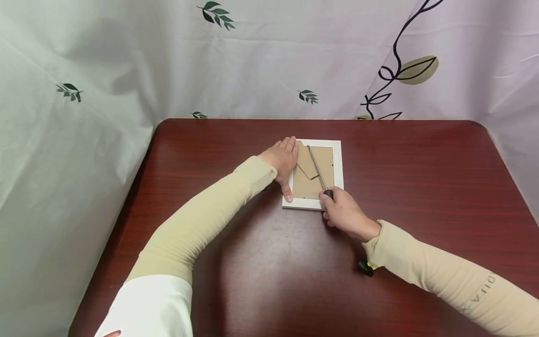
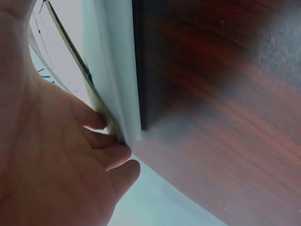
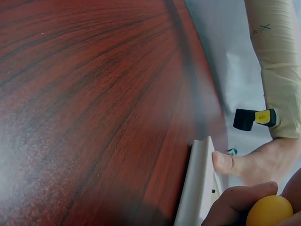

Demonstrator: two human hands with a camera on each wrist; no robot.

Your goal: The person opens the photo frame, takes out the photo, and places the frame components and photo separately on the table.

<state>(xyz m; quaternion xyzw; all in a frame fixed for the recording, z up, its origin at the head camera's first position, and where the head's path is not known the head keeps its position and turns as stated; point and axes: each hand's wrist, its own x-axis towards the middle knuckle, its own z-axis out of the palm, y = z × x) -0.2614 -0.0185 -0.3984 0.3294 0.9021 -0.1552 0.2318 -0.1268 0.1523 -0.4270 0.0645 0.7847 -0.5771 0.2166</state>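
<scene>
A white picture frame [image 1: 338, 164] lies back up on the table, its brown backing board [image 1: 313, 189] and folded stand flap [image 1: 302, 161] showing. My left hand [image 1: 283, 161] rests along the frame's left side, fingers stretched toward the top corner and thumb on the lower edge. In the left wrist view, fingertips [image 2: 117, 155] sit right at the frame's edge. My right hand [image 1: 347, 213] grips the dark handle of a screwdriver [image 1: 316, 166] at the lower right. Its metal shaft slants up over the board, tip near the upper edge. The handle's yellow end [image 3: 269, 212] shows in the right wrist view.
The dark red wooden table [image 1: 421, 187] extends around the frame. A pale curtain [image 1: 269, 56] with leaf prints hangs behind its far edge. A black wrist camera [image 3: 254, 118] with a yellow label is on the left sleeve.
</scene>
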